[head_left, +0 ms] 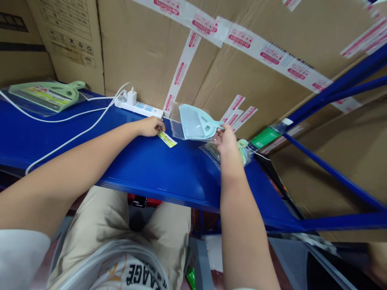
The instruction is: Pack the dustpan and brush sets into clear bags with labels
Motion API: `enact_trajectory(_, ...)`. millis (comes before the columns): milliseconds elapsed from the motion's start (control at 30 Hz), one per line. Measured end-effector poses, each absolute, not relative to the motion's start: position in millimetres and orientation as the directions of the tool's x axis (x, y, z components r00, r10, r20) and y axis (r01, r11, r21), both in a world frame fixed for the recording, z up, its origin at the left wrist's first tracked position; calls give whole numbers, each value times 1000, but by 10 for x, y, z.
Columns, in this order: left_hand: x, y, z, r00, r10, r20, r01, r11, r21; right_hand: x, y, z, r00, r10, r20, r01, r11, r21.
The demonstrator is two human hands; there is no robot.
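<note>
My right hand [225, 137] is closed around the handle of a light blue dustpan [193, 121] with a small brush set in it. Clear plastic wrap shows around the dustpan, which is raised a little over the blue shelf. At the middle of the shelf my left hand [152, 126] pinches one end of a yellow-and-white printed label strip [167, 139]. Its fingers are curled, and the strip's other end points toward the front right. Another packaged green dustpan [242, 149] lies just behind my right wrist, partly hidden by it.
A wrapped pale green dustpan [48, 94] lies at the far left. White cables run to a power strip [139, 108] along the cardboard boxes [145, 48]. A green-labelled bottle [269, 135] leans at right near blue metal bars [332, 171]. A phone [140, 201] rests below the shelf [169, 173].
</note>
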State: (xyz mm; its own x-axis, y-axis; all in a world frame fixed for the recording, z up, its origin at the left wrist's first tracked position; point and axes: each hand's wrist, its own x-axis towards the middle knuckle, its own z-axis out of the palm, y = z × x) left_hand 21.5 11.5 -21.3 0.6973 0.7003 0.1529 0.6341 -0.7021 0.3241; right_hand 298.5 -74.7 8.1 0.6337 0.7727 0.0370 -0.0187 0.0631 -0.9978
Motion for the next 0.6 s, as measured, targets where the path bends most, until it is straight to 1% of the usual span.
enact_trajectory(67,164,183,-225,659,728,189,659,-681,320,2812,-787,87,593,796,-121,-143,-44,-989)
enact_trajectory(100,134,225,-235,624,752,214,685,-657,315,2723,-809,83,561,808,-178,-166,-101,-981)
enact_trajectory(133,103,270,-245,575,783,237,718,-622,313,2644,-829,71,531,819,-215,-154,-156,-976)
enact_trajectory(200,43,355,-265,450,857,252,789,-514,337,2542,-848,23,502,825,-260,-60,-267,-962)
enact_trajectory(267,-2,416,-276,315,920,234,835,-386,391,2529,-836,-32,532,816,-227,126,-341,-932)
enact_trajectory(300,-16,433,-277,258,940,225,844,-332,420,2549,-821,-45,559,812,-170,244,-356,-902)
enact_trajectory(367,-29,444,-270,180,961,212,848,-261,461,2597,-802,-9,600,800,7,468,-344,-814)
enact_trajectory(433,-25,433,-262,153,967,205,847,-235,476,2579,-855,119,574,795,196,629,-275,-727)
enact_trajectory(467,-18,426,-260,154,966,206,846,-237,478,2518,-929,199,534,800,275,681,-214,-700)
enact_trajectory(500,-9,421,-260,165,964,210,843,-248,477,2413,-1042,271,457,822,339,721,-120,-683)
enact_trajectory(533,1,419,-262,182,959,217,838,-267,476,2262,-1193,314,348,862,369,736,-7,-677)
enact_trajectory(567,12,421,-266,202,953,227,832,-289,473,2067,-1376,310,193,898,395,725,141,-675)
enact_trajectory(600,22,425,-271,223,946,235,826,-311,470,1834,-1577,243,-16,904,427,685,321,-654)
